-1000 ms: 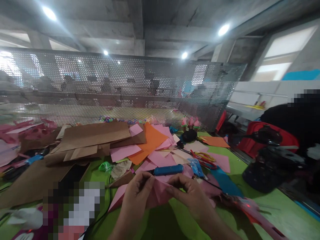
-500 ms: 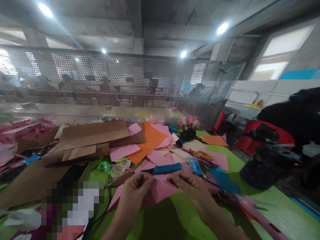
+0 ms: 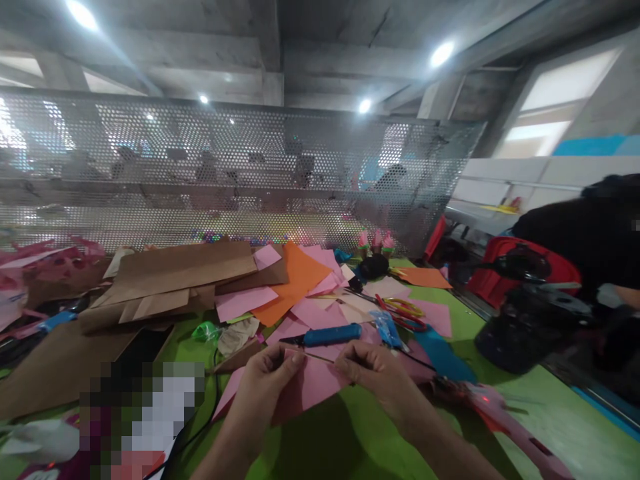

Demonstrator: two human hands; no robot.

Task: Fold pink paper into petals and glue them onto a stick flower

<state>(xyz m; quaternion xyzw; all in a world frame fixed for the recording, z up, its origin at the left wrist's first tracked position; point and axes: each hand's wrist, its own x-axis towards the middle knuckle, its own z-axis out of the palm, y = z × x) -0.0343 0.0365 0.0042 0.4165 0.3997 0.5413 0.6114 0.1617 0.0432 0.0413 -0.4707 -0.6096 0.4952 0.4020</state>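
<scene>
My left hand (image 3: 265, 377) and my right hand (image 3: 373, 373) both pinch the top edge of a pink paper sheet (image 3: 313, 387) held just above the green table (image 3: 350, 447). The fingers of each hand are curled and pressed on the paper. The sheet hangs between the two hands, and its lower left corner reaches down to the table. Just beyond my fingers lies a blue-handled cutter (image 3: 327, 335).
Brown paper sheets (image 3: 185, 267), orange paper (image 3: 295, 283) and pink sheets (image 3: 245, 301) litter the table's middle. Red-and-yellow scissors (image 3: 403, 310) lie right of them. A pink glue gun (image 3: 505, 417) rests at right. A perforated metal screen (image 3: 225, 173) stands behind. Another person in black (image 3: 585, 233) sits at right.
The pink paper was bunched between my hands and is now spread flatter, held by its top edge. My hands have drawn slightly apart.
</scene>
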